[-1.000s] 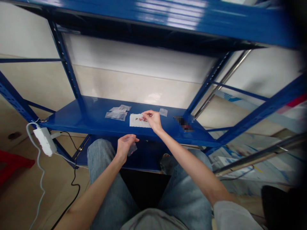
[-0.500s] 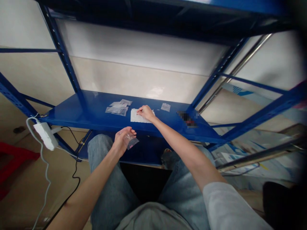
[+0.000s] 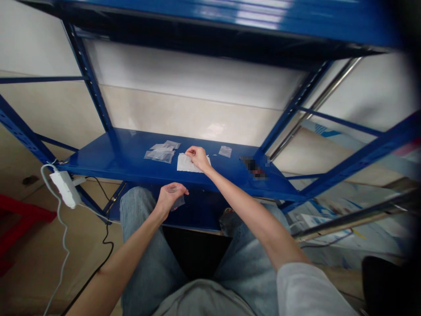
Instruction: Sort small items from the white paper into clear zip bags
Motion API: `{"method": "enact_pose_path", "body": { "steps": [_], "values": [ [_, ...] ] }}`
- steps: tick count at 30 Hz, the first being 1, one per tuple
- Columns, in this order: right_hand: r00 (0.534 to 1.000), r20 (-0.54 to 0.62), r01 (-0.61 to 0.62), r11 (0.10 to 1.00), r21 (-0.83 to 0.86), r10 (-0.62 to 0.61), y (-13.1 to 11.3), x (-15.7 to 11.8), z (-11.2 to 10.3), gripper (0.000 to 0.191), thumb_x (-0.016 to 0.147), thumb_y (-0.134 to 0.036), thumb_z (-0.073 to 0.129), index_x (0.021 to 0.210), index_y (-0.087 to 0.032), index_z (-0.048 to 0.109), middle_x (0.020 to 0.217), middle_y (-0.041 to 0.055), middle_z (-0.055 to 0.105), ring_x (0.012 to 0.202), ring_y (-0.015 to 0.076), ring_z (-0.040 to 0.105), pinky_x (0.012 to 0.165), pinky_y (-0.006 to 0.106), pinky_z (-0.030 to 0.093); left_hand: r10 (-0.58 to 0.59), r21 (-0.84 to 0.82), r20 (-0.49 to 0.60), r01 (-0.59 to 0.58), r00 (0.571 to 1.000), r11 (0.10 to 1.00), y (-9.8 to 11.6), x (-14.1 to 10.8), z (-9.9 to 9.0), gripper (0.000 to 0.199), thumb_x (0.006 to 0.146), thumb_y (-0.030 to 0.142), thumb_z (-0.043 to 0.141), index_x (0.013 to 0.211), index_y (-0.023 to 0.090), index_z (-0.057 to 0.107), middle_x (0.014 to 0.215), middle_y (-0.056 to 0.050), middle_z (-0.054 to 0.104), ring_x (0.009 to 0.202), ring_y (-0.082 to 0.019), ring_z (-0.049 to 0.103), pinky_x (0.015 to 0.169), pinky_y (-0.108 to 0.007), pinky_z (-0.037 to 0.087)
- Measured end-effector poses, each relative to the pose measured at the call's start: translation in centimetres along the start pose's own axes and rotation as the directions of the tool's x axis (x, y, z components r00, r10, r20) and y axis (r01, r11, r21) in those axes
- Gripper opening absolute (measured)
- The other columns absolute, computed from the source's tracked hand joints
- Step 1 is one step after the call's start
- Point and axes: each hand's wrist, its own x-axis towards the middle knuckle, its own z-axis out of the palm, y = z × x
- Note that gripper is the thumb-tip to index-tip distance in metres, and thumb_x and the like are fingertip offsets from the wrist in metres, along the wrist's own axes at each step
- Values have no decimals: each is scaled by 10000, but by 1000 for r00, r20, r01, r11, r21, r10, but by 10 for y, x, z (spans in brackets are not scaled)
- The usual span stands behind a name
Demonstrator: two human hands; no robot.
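Observation:
My left hand (image 3: 168, 196), in front of the shelf edge, is closed on a small clear plastic bag (image 3: 178, 202) that hangs below the fingers. On the blue shelf lies a white sheet of paper or tissue (image 3: 184, 165). Over it is my right hand (image 3: 198, 157), thumb and fingertips pinched together at its surface; what they hold, if anything, is too small to make out. Left of the sheet sits a loose pile of clear plastic bags (image 3: 160, 153). Another small clear bag (image 3: 225, 151) lies to the right.
The blue shelf (image 3: 128, 156) has an upper shelf (image 3: 204, 26) overhead and metal posts at both sides. A dark, pixelated object (image 3: 255, 167) lies at its right end. A white power strip (image 3: 65, 188) with cables hangs at the left, near a red stool (image 3: 23, 219).
The left hand has turned, so its bag is now more hidden behind the fingers. The right hand stays pinched over the white sheet. The whole view has shifted slightly.

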Motion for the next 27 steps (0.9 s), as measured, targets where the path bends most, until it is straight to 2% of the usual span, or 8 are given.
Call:
{"method": "enact_pose_path", "body": {
  "steps": [2, 5, 9, 12, 15, 20, 23, 27],
  "values": [
    [999, 40, 7, 987, 159, -14, -22, -33, -3, 127, 831, -276, 657, 782, -169, 706, 718, 27, 693, 683, 168, 621, 663, 280, 481, 46, 126, 91, -57, 995, 990, 2, -2, 2, 232, 715, 337, 787, 782, 149, 670, 736, -76, 744, 673, -183, 689, 606, -259, 495],
    [991, 123, 32, 972, 233, -62, -56, -107, -13, 120, 820, -296, 702, 778, -184, 719, 753, 26, 714, 709, 171, 636, 685, 286, 489, 112, 218, 177, -150, 978, 964, 4, -12, 8, 201, 668, 269, 786, 726, 150, 634, 683, -48, 711, 658, -173, 671, 631, -258, 486],
    [997, 51, 46, 979, 199, -57, -82, -204, -29, 85, 854, -271, 707, 833, -205, 755, 836, 48, 731, 770, 188, 654, 712, 306, 496, 168, 340, 286, -264, 943, 902, -6, -42, 23, 107, 676, 185, 713, 733, 134, 638, 667, -1, 658, 607, -122, 581, 570, -222, 406],
    [1000, -16, 29, 988, 150, -27, -83, -249, -37, 72, 854, -273, 724, 862, -218, 771, 841, 57, 727, 789, 201, 663, 725, 321, 511, 115, 348, 356, -246, 927, 905, -20, -66, 37, 110, 675, 160, 678, 776, 119, 661, 649, 21, 631, 563, -100, 531, 528, -208, 357],
    [1000, -31, 7, 993, 114, -3, -77, -268, -40, 78, 851, -272, 733, 899, -228, 775, 840, 51, 728, 784, 198, 671, 741, 323, 518, 50, 318, 373, -178, 927, 931, -31, -79, 46, 144, 683, 173, 686, 810, 106, 687, 698, -4, 677, 609, -119, 582, 566, -213, 404],
    [996, -62, -48, 990, 130, 57, -74, -269, -45, 131, 889, -335, 687, 872, -236, 772, 824, 48, 721, 728, 188, 652, 702, 319, 514, -41, 219, 401, -53, 915, 974, -25, -78, 49, 155, 727, 233, 738, 835, 122, 726, 770, -53, 738, 691, -161, 664, 658, -246, 490],
    [997, -40, -54, 983, 178, 62, -76, -262, -50, 169, 925, -347, 634, 933, -246, 769, 874, 51, 722, 749, 185, 645, 714, 323, 513, -120, 120, 402, 78, 908, 990, -19, -75, 48, 241, 736, 331, 795, 862, 130, 749, 786, -86, 749, 716, -184, 693, 694, -271, 528],
    [999, 44, -28, 979, 201, 20, -77, -257, -55, 174, 923, -329, 633, 1033, -252, 745, 922, 52, 710, 863, 204, 631, 771, 337, 505, -232, -62, 435, 286, 870, 956, -19, -76, 48, 334, 705, 359, 848, 906, 113, 745, 782, -114, 750, 742, -222, 724, 727, -328, 569]
  ]
}}
